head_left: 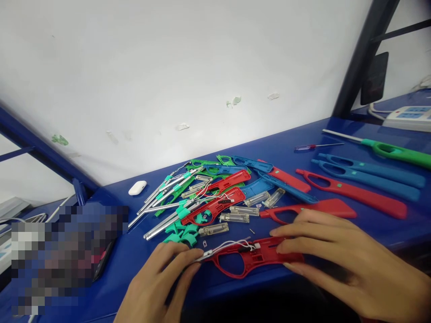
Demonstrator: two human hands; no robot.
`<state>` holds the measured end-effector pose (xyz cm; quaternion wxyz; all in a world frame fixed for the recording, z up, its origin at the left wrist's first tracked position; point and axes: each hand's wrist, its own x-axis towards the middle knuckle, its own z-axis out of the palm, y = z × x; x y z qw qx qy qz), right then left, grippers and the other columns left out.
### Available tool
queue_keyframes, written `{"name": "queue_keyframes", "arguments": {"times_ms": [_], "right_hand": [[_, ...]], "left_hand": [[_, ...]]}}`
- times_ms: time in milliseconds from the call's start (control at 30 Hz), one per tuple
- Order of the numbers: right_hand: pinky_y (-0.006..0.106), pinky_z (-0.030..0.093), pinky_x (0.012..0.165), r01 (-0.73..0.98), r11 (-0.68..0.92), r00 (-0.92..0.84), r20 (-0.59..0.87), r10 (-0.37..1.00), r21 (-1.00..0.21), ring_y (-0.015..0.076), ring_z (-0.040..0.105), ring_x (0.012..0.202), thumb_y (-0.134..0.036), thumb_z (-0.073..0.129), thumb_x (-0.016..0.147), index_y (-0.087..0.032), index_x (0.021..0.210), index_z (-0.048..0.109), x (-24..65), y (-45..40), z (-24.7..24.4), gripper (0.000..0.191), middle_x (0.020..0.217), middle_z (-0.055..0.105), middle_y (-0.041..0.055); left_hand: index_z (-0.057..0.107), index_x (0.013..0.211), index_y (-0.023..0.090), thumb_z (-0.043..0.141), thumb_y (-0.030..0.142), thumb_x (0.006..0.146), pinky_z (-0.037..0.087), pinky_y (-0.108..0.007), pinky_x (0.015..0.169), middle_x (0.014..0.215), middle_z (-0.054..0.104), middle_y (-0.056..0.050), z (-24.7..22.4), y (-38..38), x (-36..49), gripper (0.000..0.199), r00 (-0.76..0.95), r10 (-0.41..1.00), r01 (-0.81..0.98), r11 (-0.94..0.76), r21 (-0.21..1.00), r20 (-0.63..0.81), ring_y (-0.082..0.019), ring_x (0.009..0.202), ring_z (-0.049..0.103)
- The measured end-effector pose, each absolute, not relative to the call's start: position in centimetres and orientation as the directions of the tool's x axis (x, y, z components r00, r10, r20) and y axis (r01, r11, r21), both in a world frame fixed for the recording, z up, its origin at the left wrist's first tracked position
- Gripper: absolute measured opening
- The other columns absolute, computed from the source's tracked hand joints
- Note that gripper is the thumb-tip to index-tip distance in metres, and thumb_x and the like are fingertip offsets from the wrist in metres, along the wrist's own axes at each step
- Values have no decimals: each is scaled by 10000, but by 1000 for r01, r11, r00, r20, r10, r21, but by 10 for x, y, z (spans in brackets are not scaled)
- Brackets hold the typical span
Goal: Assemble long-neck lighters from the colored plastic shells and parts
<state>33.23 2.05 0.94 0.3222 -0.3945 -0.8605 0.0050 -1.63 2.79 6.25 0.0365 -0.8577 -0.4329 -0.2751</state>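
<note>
Head view, red shell crosswise, pointing left

At seven o'clock, a bare left hand with long, slender fingers is showing. At four o'clock, a bare right hand is showing the same slim shape. Near six o'clock, a black, soft-edged patch is appearing; its darkness is hiding whether it is clothing.
</note>
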Motion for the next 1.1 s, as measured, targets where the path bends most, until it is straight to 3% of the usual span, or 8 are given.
{"name": "queue_keyframes", "arguments": {"times_ms": [200,500,1100], "right_hand": [[485,637,1024,669,698,-490,554,673,-256,280,777,1130,-323,666,994,-371,1210,767,330,21,13,243,1254,809,-19],[484,627,1040,671,695,-488,551,677,-260,282,780,1118,-315,667,992,-366,1231,771,330,20,14,266,1251,813,-14],[545,609,1065,691,693,-528,512,677,-204,262,769,1162,-287,580,1045,-385,1290,703,331,20,15,291,1324,777,-46]], "left_hand": [[807,1113,316,531,411,1102,625,-127,783,999,783,0,62,28,-16,292,487,726,737,-640,218,485,-117,847,796],[797,822,262,490,347,1096,632,-148,631,823,763,-15,72,30,-2,419,418,757,751,-599,278,502,-127,687,772],[808,983,311,492,269,1093,604,-115,653,853,759,24,73,30,-7,337,501,655,712,-684,162,566,-92,706,772]]}}
